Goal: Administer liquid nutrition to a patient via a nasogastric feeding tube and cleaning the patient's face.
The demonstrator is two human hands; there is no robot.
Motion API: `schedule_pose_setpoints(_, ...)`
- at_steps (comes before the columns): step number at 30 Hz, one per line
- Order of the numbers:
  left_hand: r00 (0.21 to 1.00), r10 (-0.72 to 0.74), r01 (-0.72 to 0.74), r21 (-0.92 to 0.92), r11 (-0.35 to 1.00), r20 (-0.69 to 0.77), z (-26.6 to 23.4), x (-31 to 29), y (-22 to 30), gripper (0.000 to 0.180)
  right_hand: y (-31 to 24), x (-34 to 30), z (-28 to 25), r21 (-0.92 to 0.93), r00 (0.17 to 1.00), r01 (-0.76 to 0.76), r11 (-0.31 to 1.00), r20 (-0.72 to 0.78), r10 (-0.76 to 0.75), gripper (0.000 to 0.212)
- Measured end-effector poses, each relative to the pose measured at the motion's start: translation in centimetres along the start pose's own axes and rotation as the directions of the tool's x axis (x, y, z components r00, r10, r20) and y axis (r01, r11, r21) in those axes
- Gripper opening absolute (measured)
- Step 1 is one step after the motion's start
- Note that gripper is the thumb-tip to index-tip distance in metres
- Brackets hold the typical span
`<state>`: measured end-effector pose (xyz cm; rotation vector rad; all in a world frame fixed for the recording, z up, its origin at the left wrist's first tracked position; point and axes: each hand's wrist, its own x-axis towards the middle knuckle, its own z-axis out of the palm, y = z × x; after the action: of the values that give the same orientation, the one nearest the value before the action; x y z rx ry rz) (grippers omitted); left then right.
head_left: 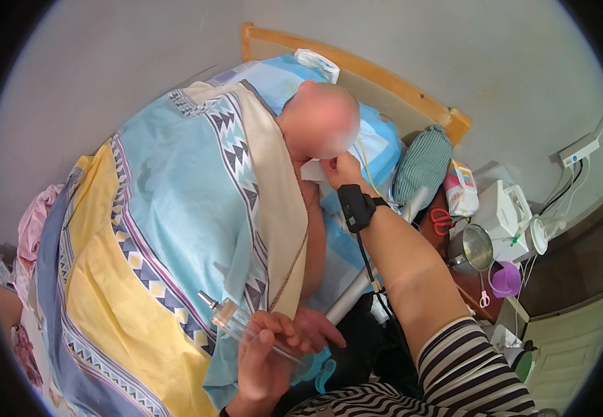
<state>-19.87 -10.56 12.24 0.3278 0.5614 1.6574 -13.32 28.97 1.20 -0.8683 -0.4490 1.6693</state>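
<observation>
Tissue (pixel 312 171) pinched by the right hand (pixel 344 169) is apparently wiping below the face of the lying person (pixel 322 118), the left hand (pixel 263 356) is gripping a clear syringe (pixel 230 316) over the blanket (pixel 176 187), gentleness probably being needed next.

The person at work has one left hand (pixel 267 351) and one right hand (pixel 343 171); there are one lying person (pixel 313 254), one clear syringe (pixel 237 320), one patterned blanket (pixel 176 187), one striped cushion (pixel 423 167), two scissors (pixel 442 213), one metal pot (pixel 459 251) and one purple cup (pixel 505 281).
</observation>
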Motion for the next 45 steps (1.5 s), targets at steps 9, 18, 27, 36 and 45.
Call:
schedule_pose_setpoints(9,0.999,-0.033,0.033,0.000,0.999,0.019,1.3,0.3,0.1,0.027,1.4,1.3,0.5,0.022,0.995,-0.066,0.998,-0.078,0.068,0.016)
schedule_pose_setpoints(18,0.996,0.024,-0.021,0.026,0.999,-0.085,1.5,0.1,-0.4,0.026,2.4,2.8,0.5,0.063,0.997,0.079,0.995,-0.026,-0.078,0.007)
schedule_pose_setpoints(27,0.993,0.021,-0.013,0.068,0.998,-0.113,1.8,0.0,-0.2,0.026,1.8,4.2,1.1,-0.198,0.985,0.127,0.972,-0.094,-0.148,0.008)
schedule_pose_setpoints(36,1.000,0.015,-0.015,0.001,1.000,-0.008,1.5,0.2,0.0,0.024,-0.2,1.9,-0.5,-0.858,0.871,0.246,0.451,-0.008,-0.492,0.015)
schedule_pose_setpoints(45,0.999,-0.038,0.037,-0.037,0.999,-0.016,1.3,0.0,-0.2,0.022,-0.4,1.8,-3.2,-0.731,0.890,0.302,0.611,-0.013,-0.455,0.029)
